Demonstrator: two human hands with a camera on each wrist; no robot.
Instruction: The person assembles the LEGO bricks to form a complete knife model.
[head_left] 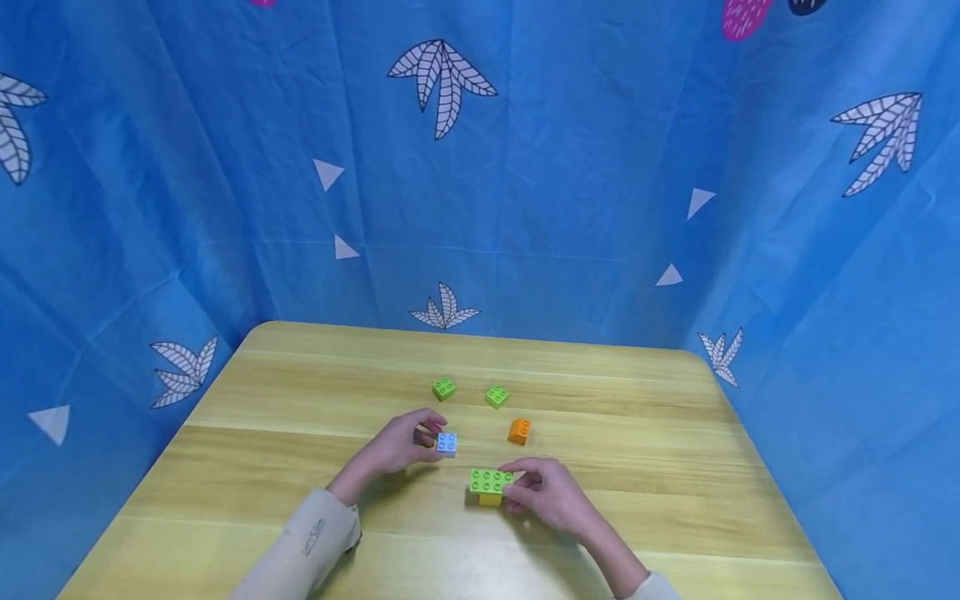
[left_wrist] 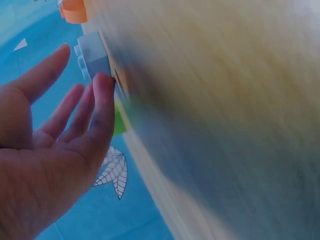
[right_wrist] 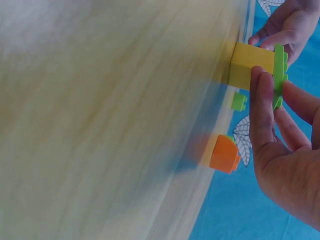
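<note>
Pinching a green brick [head_left: 486,481], right grip [head_left: 553,493] sits opposite a lettered sleeve [head_left: 309,540].

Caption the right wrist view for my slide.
Right hand holds a flat green plastic plate atop a boxy yellow plastic block, near a curved orange plastic brick.

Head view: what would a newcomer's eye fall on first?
Probably the bright blue cloth with leaf prints, hanging behind the wooden table. Then, near the table's middle, the right hand holding a green brick atop a yellow block, and the left hand beside a light-blue brick.
</note>
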